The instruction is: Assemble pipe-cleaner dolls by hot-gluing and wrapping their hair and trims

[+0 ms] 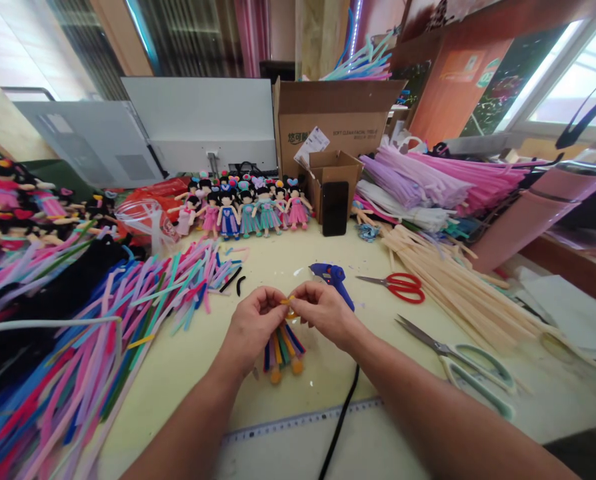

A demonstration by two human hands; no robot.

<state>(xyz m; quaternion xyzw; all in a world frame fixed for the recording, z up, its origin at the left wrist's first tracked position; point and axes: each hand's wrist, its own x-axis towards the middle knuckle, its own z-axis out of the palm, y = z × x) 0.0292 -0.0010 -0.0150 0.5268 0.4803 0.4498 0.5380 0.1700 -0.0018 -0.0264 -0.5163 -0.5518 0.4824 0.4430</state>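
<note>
Over the middle of the table my left hand [258, 317] and my right hand [321, 310] meet with fingertips pinched. Between them is a small yellow pipe cleaner piece [289, 303]. Beneath my left fingers hangs a doll's striped skirt [281, 347] of blue, yellow, green and red strips, with two round yellow-orange feet at its lower end. The doll's upper part is hidden by my fingers. A blue glue gun [335, 279] lies just beyond my right hand, and its black cord [345, 413] runs toward me. Red-handled scissors [398, 285] lie to the right.
Larger scissors [453, 357] lie by my right forearm; a ruler [298, 421] crosses the front. Coloured pipe cleaners [128, 313] heap at left, beige ones [458, 287] at right. Finished dolls [248, 210], a phone [335, 208] and a cardboard box [338, 113] stand behind; a pink bottle [538, 213] leans at right.
</note>
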